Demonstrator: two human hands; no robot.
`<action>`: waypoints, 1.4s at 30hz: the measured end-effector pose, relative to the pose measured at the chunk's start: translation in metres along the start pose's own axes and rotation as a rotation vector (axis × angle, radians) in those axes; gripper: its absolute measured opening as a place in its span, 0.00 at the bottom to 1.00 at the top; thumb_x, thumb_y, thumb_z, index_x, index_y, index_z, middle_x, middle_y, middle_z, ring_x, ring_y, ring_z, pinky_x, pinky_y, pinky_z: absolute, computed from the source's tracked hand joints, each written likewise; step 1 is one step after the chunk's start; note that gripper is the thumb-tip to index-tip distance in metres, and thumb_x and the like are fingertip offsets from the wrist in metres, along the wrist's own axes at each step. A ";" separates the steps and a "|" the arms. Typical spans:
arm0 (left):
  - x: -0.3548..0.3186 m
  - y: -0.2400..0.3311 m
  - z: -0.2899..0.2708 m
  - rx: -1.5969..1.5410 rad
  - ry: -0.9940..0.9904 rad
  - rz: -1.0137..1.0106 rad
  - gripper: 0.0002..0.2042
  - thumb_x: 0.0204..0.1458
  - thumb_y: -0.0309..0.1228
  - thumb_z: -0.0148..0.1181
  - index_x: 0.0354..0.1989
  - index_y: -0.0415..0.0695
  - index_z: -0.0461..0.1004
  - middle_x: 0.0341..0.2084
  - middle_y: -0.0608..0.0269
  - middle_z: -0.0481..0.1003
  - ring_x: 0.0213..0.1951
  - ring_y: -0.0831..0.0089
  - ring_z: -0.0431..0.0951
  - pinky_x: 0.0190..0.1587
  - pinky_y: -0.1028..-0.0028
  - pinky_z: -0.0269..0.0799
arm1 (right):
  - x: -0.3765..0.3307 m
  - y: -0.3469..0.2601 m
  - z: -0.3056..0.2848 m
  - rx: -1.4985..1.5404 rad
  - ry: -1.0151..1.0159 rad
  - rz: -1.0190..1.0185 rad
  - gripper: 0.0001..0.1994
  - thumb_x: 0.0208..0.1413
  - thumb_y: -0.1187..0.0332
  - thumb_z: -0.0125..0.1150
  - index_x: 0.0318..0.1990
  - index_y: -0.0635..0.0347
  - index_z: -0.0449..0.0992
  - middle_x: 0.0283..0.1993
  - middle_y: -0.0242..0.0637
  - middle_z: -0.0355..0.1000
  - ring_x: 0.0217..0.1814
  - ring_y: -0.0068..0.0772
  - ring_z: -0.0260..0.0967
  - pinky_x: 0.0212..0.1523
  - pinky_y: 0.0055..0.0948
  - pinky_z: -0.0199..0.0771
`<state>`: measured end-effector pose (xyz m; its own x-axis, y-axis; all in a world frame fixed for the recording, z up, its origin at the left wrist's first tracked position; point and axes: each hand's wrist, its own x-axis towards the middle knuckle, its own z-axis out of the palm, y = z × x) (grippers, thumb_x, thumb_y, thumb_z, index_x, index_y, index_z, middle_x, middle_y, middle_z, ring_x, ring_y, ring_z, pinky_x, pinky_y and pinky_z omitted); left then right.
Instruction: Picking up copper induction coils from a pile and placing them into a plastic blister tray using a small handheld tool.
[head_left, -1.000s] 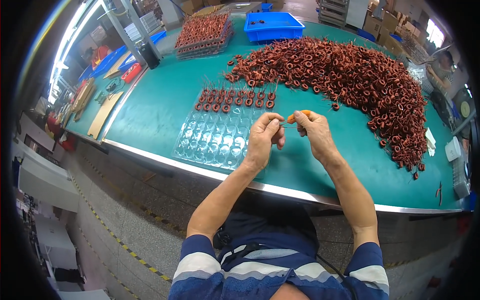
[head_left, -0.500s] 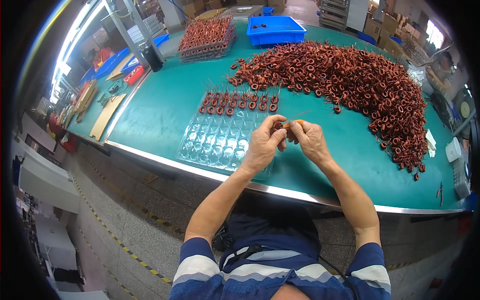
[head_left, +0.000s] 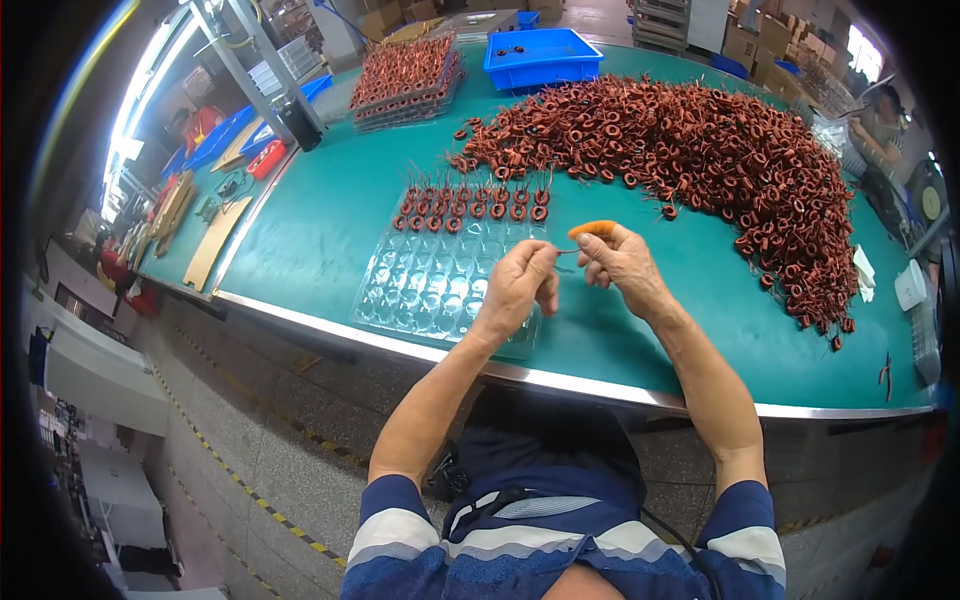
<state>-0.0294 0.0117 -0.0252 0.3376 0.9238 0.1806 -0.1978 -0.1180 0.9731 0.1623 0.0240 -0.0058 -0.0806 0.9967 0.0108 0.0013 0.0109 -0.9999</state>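
My left hand (head_left: pixel 519 288) is closed in a pinch in front of the tray's right edge. A thin dark wire lead (head_left: pixel 567 251) runs from its fingertips toward my right fingers; any coil in my fingers is hidden. In my right hand (head_left: pixel 622 268) is a small orange-handled tool (head_left: pixel 593 229), its tip not clearly seen. Beside my left hand lies a clear plastic tray (head_left: pixel 400 283) with round pockets. Copper-red ring coils (head_left: pixel 453 211) with upright leads fill its far rows, while the near pockets hold none.
A large heap of loose ring coils (head_left: pixel 690 160) spreads across the back and right. Stacked filled trays (head_left: pixel 405 85) and a blue bin (head_left: pixel 543 62) stand at the far side. Red-handled pliers (head_left: pixel 886 377) lie far right, near the metal table edge (head_left: pixel 560 387).
My hands have drawn slightly apart, with the wire lead now stretched between them. The orange tool has swung up above my right fingers. The ring coil seen earlier at my left fingertips no longer shows.
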 end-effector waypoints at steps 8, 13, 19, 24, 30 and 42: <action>-0.007 0.008 0.001 0.124 -0.064 0.025 0.11 0.64 0.32 0.48 0.47 0.37 0.67 0.23 0.65 0.69 0.22 0.79 0.71 0.25 0.79 0.67 | 0.000 0.009 0.001 0.208 -0.171 0.049 0.12 0.58 0.62 0.62 0.36 0.64 0.77 0.21 0.29 0.71 0.18 0.18 0.66 0.16 0.16 0.60; -0.010 -0.001 0.004 -0.092 0.059 0.072 0.08 0.63 0.31 0.49 0.44 0.40 0.67 0.20 0.69 0.66 0.19 0.81 0.68 0.20 0.80 0.63 | -0.012 -0.002 0.011 -0.088 -0.110 -0.194 0.11 0.58 0.66 0.62 0.41 0.66 0.76 0.27 0.34 0.74 0.24 0.20 0.71 0.22 0.18 0.68; -0.005 -0.010 0.008 -0.116 0.165 0.073 0.07 0.65 0.32 0.46 0.44 0.41 0.65 0.20 0.67 0.66 0.20 0.78 0.68 0.21 0.79 0.65 | -0.001 0.004 0.010 0.019 0.159 -0.189 0.18 0.59 0.58 0.61 0.40 0.68 0.75 0.25 0.35 0.72 0.23 0.21 0.70 0.21 0.17 0.67; 0.006 -0.007 -0.002 0.435 0.153 0.241 0.09 0.64 0.32 0.47 0.44 0.40 0.65 0.22 0.63 0.70 0.21 0.76 0.70 0.24 0.75 0.66 | -0.008 0.004 0.013 0.077 -0.149 0.018 0.19 0.60 0.54 0.59 0.36 0.65 0.76 0.25 0.32 0.72 0.22 0.19 0.70 0.21 0.16 0.65; 0.009 0.021 -0.015 0.704 -0.180 0.336 0.11 0.61 0.32 0.51 0.46 0.39 0.66 0.32 0.53 0.74 0.33 0.62 0.74 0.37 0.66 0.70 | -0.001 0.007 0.002 0.292 -0.276 0.169 0.14 0.58 0.59 0.62 0.35 0.62 0.75 0.25 0.30 0.72 0.21 0.18 0.67 0.21 0.17 0.64; -0.002 0.014 -0.004 0.190 -0.034 0.110 0.14 0.59 0.33 0.57 0.43 0.36 0.65 0.24 0.61 0.71 0.26 0.70 0.75 0.31 0.73 0.73 | -0.022 -0.011 0.017 -0.132 -0.004 -0.188 0.11 0.55 0.66 0.62 0.29 0.67 0.76 0.19 0.31 0.70 0.18 0.16 0.63 0.16 0.20 0.60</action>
<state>-0.0363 0.0092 -0.0123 0.3555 0.8890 0.2885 -0.0593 -0.2866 0.9562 0.1467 0.0004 0.0053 -0.0955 0.9757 0.1970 0.1159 0.2075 -0.9713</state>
